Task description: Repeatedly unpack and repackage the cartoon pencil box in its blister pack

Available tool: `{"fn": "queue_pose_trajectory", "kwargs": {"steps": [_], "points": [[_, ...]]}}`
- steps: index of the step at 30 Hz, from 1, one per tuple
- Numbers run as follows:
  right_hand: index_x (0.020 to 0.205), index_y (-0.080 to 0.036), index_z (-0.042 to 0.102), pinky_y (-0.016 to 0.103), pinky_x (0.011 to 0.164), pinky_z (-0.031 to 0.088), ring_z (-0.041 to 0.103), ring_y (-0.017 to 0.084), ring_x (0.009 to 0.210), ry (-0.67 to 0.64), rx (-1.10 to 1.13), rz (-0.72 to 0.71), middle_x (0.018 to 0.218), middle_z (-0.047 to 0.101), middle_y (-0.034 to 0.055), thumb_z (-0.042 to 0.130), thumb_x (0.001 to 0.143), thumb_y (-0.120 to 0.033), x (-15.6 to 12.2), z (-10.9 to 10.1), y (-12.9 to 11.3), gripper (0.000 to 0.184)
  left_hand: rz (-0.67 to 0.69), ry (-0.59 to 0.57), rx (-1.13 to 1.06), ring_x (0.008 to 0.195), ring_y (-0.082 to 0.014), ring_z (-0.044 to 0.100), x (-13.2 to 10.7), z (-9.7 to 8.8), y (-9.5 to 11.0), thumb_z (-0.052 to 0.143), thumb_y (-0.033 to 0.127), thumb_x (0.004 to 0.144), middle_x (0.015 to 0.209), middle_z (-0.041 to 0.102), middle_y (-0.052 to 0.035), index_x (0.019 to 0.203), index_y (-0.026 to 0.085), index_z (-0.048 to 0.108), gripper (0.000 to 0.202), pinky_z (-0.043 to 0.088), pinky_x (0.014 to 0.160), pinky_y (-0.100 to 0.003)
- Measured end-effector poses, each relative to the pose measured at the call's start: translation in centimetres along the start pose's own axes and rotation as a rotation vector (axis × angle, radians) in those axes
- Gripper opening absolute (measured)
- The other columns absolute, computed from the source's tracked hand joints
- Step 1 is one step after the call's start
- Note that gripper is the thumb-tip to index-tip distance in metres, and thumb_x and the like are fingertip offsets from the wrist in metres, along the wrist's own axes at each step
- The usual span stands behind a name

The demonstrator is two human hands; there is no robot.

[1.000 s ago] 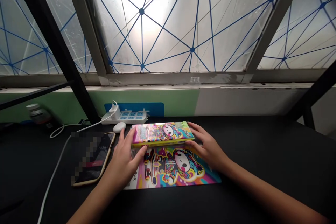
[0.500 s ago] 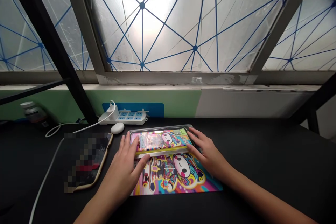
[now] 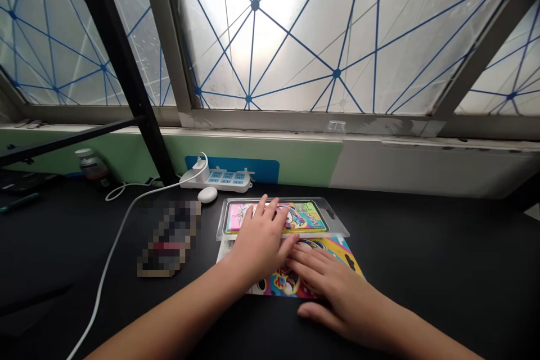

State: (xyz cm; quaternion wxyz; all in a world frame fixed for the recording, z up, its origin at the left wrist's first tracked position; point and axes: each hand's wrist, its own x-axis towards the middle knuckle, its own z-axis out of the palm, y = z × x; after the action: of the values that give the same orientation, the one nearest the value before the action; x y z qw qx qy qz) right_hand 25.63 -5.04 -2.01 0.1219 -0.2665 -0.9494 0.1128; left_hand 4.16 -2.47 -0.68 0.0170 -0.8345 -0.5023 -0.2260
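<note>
A clear plastic blister tray [image 3: 337, 229] holding a colourful cartoon-printed box [image 3: 304, 217] lies flat on the black table. In front of it lies a colourful printed backing card [image 3: 353, 257] with the same cartoon figure. My left hand [image 3: 259, 239] rests flat on the tray and box, fingers stretched out. My right hand [image 3: 333, 284] lies flat on the card, fingers spread and pointing left, fingertips touching my left hand. Neither hand grips anything.
A blurred-out phone [image 3: 171, 239] lies left of the card. Behind it are a small white oval case [image 3: 207, 194], a white power strip [image 3: 219, 179] with a charger and a white cable [image 3: 107, 261], and a small bottle [image 3: 90, 164]. A black post [image 3: 126, 76] rises at left.
The boxed tray was tilted up between both hands; now it lies flat. My left hand has moved onto its top and my right hand has shifted down onto the card.
</note>
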Motion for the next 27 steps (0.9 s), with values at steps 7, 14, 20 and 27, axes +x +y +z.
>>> {"fn": "queue_pose_trajectory", "kwargs": {"steps": [7,14,20,27], "points": [[0.157,-0.028,0.033,0.057,0.116,0.035,0.033,0.037,0.147,-0.129,0.110,0.115,0.161,0.033,0.0106,0.061,0.089,-0.064,0.4,-0.9,0.8,0.082,0.002,-0.119,0.023,0.142,-0.0360,0.043,-1.0,-0.8,-5.0,0.040,0.048,0.104,0.150,0.053,-0.0144,0.141,0.017,0.055,0.051,0.036,0.114,-0.055],[0.092,-0.023,0.072,0.045,0.093,0.050,0.068,0.027,0.104,0.137,0.144,0.134,0.107,0.076,0.0094,0.051,0.100,-0.045,0.7,-0.4,1.6,0.032,-0.046,-0.168,-0.021,0.148,-0.0344,0.034,-1.2,-1.3,-7.4,0.042,0.052,0.103,0.155,0.047,-0.0112,0.145,0.021,0.053,0.053,0.033,0.117,-0.055],[0.116,-0.022,0.064,0.045,0.088,0.049,0.060,0.028,0.103,0.204,0.028,0.366,0.115,0.066,0.0117,0.055,0.098,-0.042,0.4,0.3,2.4,0.028,-0.104,-0.259,-0.016,0.151,-0.0346,0.027,-1.7,-1.7,-6.8,0.033,0.058,0.103,0.160,0.039,-0.0093,0.149,0.021,0.048,0.060,0.028,0.120,-0.056],[0.089,-0.022,0.055,0.044,0.078,0.048,0.056,0.027,0.088,0.152,-0.036,0.485,0.099,0.062,0.0091,0.055,0.095,-0.040,0.9,0.3,2.1,0.019,-0.113,-0.243,-0.066,0.150,-0.0355,0.028,-1.6,-1.8,-6.6,0.033,0.059,0.103,0.160,0.040,-0.0091,0.146,0.023,0.051,0.059,0.028,0.119,-0.058]]}}
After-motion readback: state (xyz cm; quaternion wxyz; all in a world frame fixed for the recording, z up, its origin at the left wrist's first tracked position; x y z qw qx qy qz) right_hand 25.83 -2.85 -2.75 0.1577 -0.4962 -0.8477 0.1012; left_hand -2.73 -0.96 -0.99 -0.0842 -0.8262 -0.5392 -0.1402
